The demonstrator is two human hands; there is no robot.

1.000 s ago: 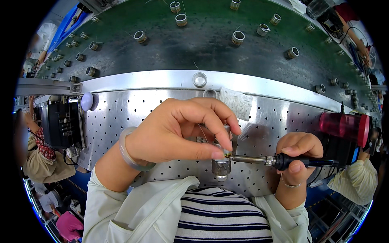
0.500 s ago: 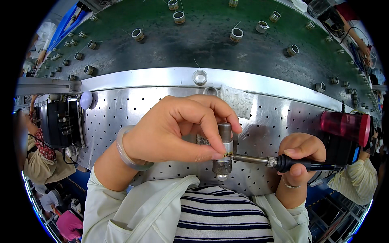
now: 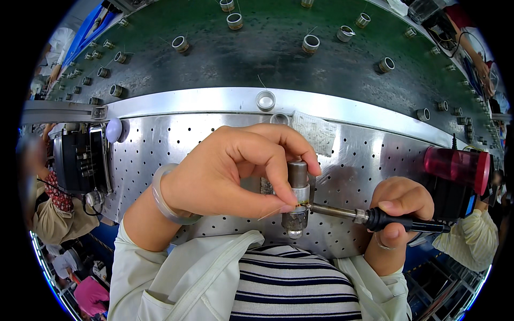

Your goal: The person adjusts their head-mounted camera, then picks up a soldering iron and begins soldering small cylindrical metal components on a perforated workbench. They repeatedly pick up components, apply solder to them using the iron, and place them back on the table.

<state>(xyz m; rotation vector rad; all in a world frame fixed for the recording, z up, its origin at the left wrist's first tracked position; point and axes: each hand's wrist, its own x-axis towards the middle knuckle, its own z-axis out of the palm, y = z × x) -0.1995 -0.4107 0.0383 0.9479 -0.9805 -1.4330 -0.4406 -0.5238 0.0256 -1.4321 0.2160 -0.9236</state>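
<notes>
A metal cylinder (image 3: 297, 174) with a ring around its middle stands on a holder with a rounded metal end, in front of my body. My left hand (image 3: 230, 171) is beside it, thumb and forefinger closed on a thin wire (image 3: 269, 214) against the ring's side; the other fingers curl behind the cylinder. In my right hand (image 3: 402, 206) is a soldering iron (image 3: 375, 218) with a black handle. Its metal tip touches or nearly touches the ring, close to the left fingertips. A small yellowish spot shows there; the exact contact is too small to tell.
Beyond the perforated metal plate (image 3: 160, 144) runs a dark green belt (image 3: 257, 59) bearing several metal rings with wires. A metal cup (image 3: 265, 100) sits on the silver rail. A white cloth (image 3: 315, 134), a red container (image 3: 455, 167) and a black device (image 3: 77, 160) are nearby.
The iron has shifted slightly right and down with my right hand. A thin wire end now shows below my left thumb. My left hand has barely moved.
</notes>
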